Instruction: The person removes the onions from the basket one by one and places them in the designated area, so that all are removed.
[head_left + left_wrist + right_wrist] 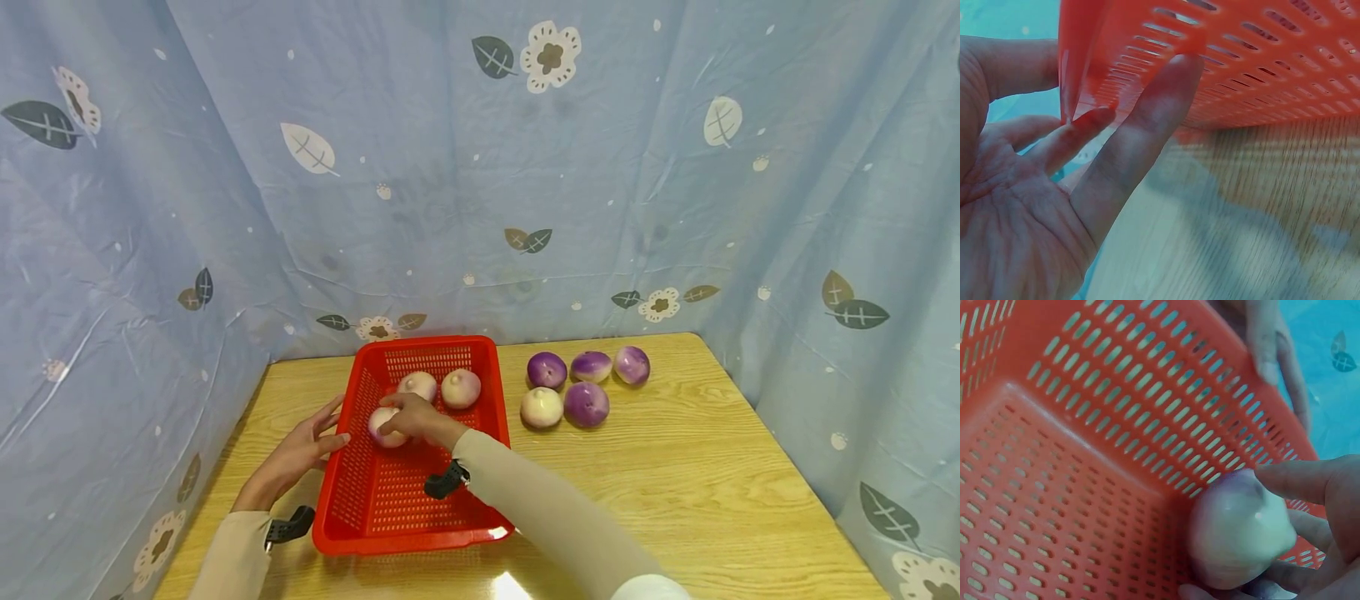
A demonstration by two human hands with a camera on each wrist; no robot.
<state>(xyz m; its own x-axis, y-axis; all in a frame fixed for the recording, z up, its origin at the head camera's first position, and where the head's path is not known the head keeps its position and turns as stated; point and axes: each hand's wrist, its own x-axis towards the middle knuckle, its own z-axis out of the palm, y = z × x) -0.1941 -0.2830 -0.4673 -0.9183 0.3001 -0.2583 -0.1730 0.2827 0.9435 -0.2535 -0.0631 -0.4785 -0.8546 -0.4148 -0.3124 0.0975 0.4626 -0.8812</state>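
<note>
Head view: red basket [408, 543], lower centre, on desk [675, 467]. Inside: held turnip [387, 440], toward the left wall, gripped by right hand [422, 418]; two loose turnips [461, 388], upper part. Five outer turnips [587, 405], right of centre. Left hand [300, 454] at the basket's left rim.

Left wrist view: left hand pinching the basket wall, upper centre. Risk: a slack pinch could let the basket slide if nudged.

Right wrist view: held turnip, lower right, fingers curled round it. Risk: smooth, rounded skin could slip; released early, it might roll into the others.
</note>
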